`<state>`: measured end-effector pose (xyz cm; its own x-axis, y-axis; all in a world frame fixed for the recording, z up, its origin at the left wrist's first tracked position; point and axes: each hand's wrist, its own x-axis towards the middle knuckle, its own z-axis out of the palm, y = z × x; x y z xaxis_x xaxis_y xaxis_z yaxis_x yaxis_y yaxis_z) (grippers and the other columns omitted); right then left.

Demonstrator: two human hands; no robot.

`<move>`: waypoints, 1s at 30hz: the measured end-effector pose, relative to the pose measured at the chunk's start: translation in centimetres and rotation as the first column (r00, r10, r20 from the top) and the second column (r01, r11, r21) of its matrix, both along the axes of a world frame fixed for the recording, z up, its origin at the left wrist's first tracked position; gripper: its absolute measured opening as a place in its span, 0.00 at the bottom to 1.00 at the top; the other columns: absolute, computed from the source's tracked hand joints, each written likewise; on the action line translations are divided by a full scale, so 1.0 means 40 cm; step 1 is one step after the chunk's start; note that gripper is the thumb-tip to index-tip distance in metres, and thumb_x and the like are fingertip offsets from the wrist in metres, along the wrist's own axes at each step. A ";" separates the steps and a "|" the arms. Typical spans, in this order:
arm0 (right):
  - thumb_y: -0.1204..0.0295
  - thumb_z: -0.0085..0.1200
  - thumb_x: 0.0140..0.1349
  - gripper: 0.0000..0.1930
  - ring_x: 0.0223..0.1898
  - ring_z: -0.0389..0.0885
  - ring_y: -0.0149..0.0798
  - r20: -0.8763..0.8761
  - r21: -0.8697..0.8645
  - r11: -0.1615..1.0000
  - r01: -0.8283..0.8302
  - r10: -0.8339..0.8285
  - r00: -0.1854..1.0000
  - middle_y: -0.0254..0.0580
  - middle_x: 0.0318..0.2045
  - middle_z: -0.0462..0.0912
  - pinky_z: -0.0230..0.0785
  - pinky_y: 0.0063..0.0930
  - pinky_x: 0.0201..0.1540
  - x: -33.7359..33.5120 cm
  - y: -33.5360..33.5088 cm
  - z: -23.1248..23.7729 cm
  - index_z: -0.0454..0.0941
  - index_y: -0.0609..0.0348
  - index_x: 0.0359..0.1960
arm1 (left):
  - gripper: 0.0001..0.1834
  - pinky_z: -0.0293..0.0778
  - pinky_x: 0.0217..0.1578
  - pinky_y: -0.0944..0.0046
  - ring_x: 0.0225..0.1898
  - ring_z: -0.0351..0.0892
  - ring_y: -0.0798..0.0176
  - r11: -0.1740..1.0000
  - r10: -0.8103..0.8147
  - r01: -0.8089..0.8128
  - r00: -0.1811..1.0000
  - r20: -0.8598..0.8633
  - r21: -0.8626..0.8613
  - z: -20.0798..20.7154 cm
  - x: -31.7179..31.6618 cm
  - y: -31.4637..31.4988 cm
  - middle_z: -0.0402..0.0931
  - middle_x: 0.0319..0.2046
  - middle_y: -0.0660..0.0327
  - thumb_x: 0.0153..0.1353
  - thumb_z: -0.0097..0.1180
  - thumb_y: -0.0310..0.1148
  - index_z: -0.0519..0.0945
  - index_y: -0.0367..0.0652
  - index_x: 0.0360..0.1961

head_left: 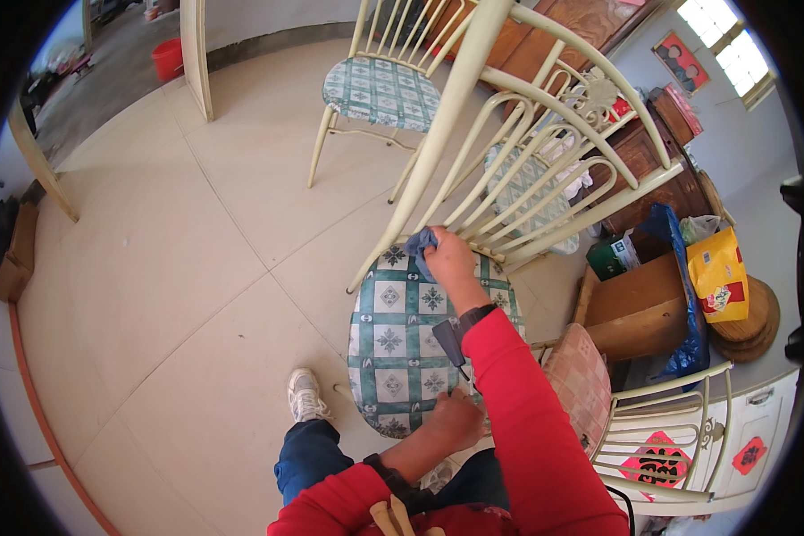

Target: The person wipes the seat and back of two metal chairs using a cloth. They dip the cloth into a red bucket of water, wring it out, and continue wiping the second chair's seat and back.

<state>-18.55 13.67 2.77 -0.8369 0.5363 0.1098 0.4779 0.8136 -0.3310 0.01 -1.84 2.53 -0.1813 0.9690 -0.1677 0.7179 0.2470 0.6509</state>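
Observation:
A cream metal chair (573,229) with a barred back stands before me. Its round padded seat (389,339) wears a green and white checked floral cover. My right hand (451,263) is closed on a blue-grey cloth (421,247), at the far edge of the seat where the back's bars come down. Low over the seat's near edge is my left hand (456,420), its fingers curled; what they grip, if anything, is hidden. A dark band circles each wrist. Near my right wrist, a small dark device (449,341) with a cable shows over the seat.
Another checked chair (381,92) stands beyond, and a pink-covered chair (578,386) is close on my right. Past that lie an open cardboard box (636,304), blue plastic (685,308) and a yellow bag (718,275). At far left are a doorway and a red bucket (167,60).

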 end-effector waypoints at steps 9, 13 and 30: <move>0.73 0.54 0.53 0.17 0.37 0.83 0.51 -0.239 -0.406 0.886 -0.225 0.135 0.962 0.48 0.32 0.83 0.73 0.37 0.42 0.177 0.091 -0.093 0.78 0.52 0.47 | 0.23 0.66 0.50 0.45 0.54 0.70 0.43 0.998 0.031 -0.029 0.999 -0.030 0.062 -0.001 0.011 -0.021 0.77 0.42 0.48 0.52 0.58 0.48 0.80 0.44 0.44; 0.75 0.54 0.54 0.17 0.37 0.84 0.47 -0.478 -0.398 0.896 -0.197 -0.019 0.878 0.51 0.34 0.83 0.73 0.32 0.41 0.121 0.146 -0.080 0.77 0.56 0.48 | 0.25 0.65 0.51 0.42 0.57 0.68 0.40 0.999 0.037 -0.038 0.999 0.035 0.037 -0.001 0.015 -0.019 0.77 0.43 0.46 0.52 0.58 0.48 0.78 0.43 0.47; 0.70 0.54 0.53 0.18 0.38 0.82 0.51 -0.057 -0.163 0.985 -0.050 0.041 0.998 0.49 0.34 0.83 0.73 0.39 0.42 0.163 0.082 -0.085 0.79 0.49 0.47 | 0.23 0.69 0.48 0.45 0.54 0.71 0.43 0.999 -0.036 0.037 0.999 0.025 -0.036 0.032 -0.008 -0.013 0.78 0.40 0.48 0.54 0.56 0.49 0.80 0.44 0.45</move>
